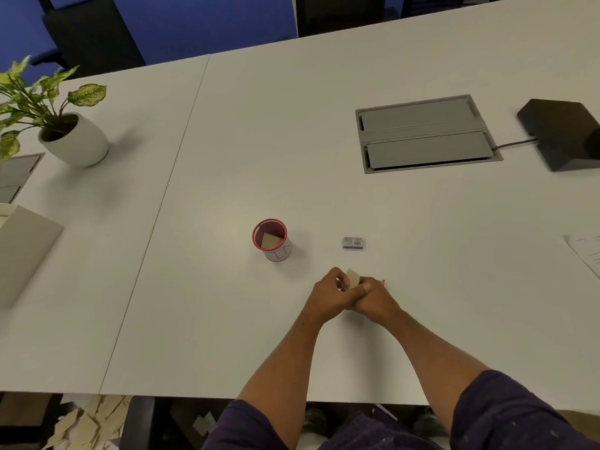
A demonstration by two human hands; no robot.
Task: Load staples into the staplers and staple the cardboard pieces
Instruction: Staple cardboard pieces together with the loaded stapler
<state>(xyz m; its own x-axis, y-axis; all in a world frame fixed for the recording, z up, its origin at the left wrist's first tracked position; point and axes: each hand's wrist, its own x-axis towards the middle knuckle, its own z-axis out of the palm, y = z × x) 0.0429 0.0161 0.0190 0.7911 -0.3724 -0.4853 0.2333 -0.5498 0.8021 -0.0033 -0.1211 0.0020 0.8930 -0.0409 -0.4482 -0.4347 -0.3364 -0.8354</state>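
Both my hands meet above the white table, near its front edge. My left hand pinches a small tan cardboard piece that sticks up between the hands. My right hand is curled round a stapler, almost wholly hidden, with only a red tip showing at its far side. A small grey staple box lies on the table just beyond my hands. A red-rimmed mesh cup with a cardboard piece inside stands to the left.
A potted plant stands at the far left. A grey cable hatch and a black device with a cord sit at the back right. Paper sheets lie at the right edge. Cardboard scraps litter the floor.
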